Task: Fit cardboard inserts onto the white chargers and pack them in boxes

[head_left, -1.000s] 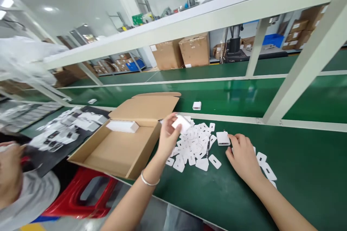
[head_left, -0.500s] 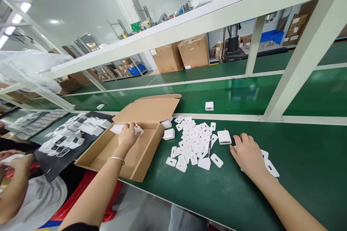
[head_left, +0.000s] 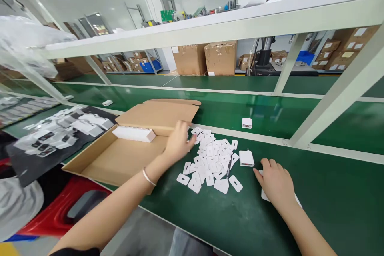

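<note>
My left hand is over the right wall of the cardboard box, its thumb apart from its fingers. It is beside the pile of flat white plates with slots; what lies behind the fingers is hidden. A row of white blocks sits along the back of the box. My right hand rests on the green table, fingers spread and bent, over several white plates that it partly covers. A white charger-like block stands just left of it. A dark pen-like stick lies on the pile.
Another white block sits beyond the pale rail, and one more farther left. White devices cover a black mat at the left. A pale shelf frame crosses above the table. A red stool stands at lower left.
My left hand has left the white row in the box and moved right to the box's right wall. My right hand has shifted slightly over the plates. The view has turned.
</note>
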The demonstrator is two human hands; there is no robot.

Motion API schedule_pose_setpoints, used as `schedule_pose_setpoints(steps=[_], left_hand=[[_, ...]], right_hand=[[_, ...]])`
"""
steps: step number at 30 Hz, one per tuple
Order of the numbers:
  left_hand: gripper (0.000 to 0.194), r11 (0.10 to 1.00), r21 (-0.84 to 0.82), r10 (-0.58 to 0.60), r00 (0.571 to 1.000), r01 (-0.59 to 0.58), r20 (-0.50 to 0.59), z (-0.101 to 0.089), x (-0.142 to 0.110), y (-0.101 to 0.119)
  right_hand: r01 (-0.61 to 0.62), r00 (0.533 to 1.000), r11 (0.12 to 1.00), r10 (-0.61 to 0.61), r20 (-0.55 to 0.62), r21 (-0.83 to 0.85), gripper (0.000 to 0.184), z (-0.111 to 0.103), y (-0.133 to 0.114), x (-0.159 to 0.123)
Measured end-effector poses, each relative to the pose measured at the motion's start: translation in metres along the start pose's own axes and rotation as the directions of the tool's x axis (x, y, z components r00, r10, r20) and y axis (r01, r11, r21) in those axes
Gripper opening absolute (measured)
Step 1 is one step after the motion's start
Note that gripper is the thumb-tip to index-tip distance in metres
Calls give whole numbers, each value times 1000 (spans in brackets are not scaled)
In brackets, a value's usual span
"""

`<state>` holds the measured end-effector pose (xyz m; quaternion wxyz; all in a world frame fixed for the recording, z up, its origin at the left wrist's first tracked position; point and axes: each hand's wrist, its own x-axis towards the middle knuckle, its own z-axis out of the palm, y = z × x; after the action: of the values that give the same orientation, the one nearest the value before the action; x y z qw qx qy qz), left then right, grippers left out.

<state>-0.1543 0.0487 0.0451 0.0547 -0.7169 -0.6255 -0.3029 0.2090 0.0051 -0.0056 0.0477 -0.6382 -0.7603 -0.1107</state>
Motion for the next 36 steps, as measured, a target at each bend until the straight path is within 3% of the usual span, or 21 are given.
schedule_pose_setpoints(steps=[2,5,7,11,14,16,18,20,21,23,26,29,32,36], left_hand=[[36,962,-138,256,956,-237,145,23,-8,49],[61,877,-222,470,855,-425,220,60,-20,103],[64,847,-243,525,816,-473,241,82,-25,122],[39,829,-322,547,782,-457,298,102,-23,130],[32,829,-471,467,837,-302,285,96,-23,127],[34,747,-659,337,903,-85,266,87,-26,125],[42,526,-833,168,939,173,301,79,-31,123],[52,243,-897,28,922,369,386,75,-36,120],[56,128,-897,-19,905,423,425,74,-37,118],[60,-2,-890,-76,887,456,455,75,-39,114],[57,-26,-921,-119,913,389,389,78,-40,109],[53,64,-954,-130,950,294,284,76,-39,106],[52,129,-963,-128,967,235,219,70,-39,106],[51,129,-972,-142,974,197,178,61,-41,110]], right_hand=[[-9,999,1000,9,35,-15,18,-8,0,0],[16,990,1000,-14,138,-7,7,-20,1,0],[25,984,1000,-25,178,1,5,-25,2,0],[6,992,999,-11,127,39,13,-22,4,1],[0,1000,991,0,3,136,15,-13,7,3],[-1,995,980,21,-97,200,22,-7,9,12],[-26,987,966,66,-146,259,33,-3,12,31],[-103,984,950,139,-107,294,45,-2,19,61],[-168,980,943,191,-54,288,50,-2,23,79],[-321,946,924,304,110,208,56,-4,34,113],[-400,905,906,367,214,140,52,-6,49,147],[-390,908,915,363,210,106,46,-7,50,152],[-308,939,945,283,194,109,44,-9,36,131],[-99,989,991,88,119,93,41,-12,13,82]])
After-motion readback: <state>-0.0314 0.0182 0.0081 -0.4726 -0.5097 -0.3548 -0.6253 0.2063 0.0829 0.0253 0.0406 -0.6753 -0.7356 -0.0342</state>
